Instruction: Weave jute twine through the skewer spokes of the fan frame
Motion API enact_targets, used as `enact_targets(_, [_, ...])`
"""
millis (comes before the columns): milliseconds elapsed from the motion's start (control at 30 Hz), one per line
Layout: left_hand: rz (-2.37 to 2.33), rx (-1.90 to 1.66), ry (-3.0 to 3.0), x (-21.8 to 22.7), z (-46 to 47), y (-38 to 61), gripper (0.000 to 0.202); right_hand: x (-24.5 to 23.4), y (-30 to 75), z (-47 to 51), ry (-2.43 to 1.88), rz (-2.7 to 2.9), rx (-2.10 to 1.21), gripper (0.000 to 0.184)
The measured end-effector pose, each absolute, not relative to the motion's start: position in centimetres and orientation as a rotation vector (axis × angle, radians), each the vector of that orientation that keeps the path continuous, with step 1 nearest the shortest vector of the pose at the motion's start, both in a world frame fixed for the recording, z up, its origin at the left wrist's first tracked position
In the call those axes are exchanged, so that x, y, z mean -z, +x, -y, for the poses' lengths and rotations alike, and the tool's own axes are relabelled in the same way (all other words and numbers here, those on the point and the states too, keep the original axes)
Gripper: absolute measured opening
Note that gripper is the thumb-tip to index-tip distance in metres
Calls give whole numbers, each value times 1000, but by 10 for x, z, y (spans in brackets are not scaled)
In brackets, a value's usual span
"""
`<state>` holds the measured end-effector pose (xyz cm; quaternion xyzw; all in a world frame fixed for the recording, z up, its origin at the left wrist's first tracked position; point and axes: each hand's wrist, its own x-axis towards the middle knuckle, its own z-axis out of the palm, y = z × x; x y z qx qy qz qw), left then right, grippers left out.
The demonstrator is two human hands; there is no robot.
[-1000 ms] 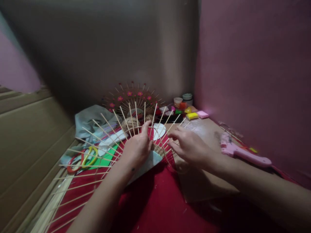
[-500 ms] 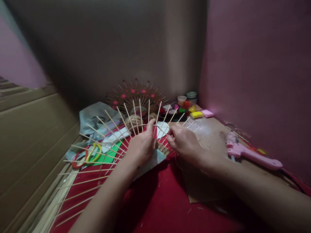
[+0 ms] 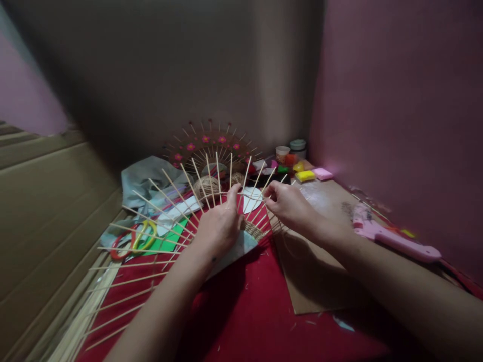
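A fan of thin wooden skewers (image 3: 158, 221) radiates from a woven hub (image 3: 252, 230) on the red cloth (image 3: 249, 311). My left hand (image 3: 219, 226) lies over the hub, fingers curled, thumb pressed up against the skewers. My right hand (image 3: 287, 203) is just right of it, fingers pinched among the skewers on a thin strand I can barely see. A white card (image 3: 236, 247) shows under my left hand.
A finished skewer fan with pink flowers (image 3: 209, 146) leans on the back wall. Twine balls (image 3: 206, 187), scissors (image 3: 130, 240), green paper (image 3: 166, 241), clay blocks (image 3: 305, 175) and cups (image 3: 290, 151) lie around. A pink glue gun (image 3: 392, 239) rests right, on brown cardboard (image 3: 320, 281).
My right hand has moved up and left into the skewers and closed into a pinch. My left hand stays on the hub. The view shifted slightly.
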<state>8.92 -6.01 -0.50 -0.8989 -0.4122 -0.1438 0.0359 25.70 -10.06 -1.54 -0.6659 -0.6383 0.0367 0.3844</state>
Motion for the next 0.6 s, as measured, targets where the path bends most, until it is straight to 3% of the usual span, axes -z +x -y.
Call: enact_targets(600, [1268,426,-2767,4,65,91,65,8,257,101,-1897,1825,171,42])
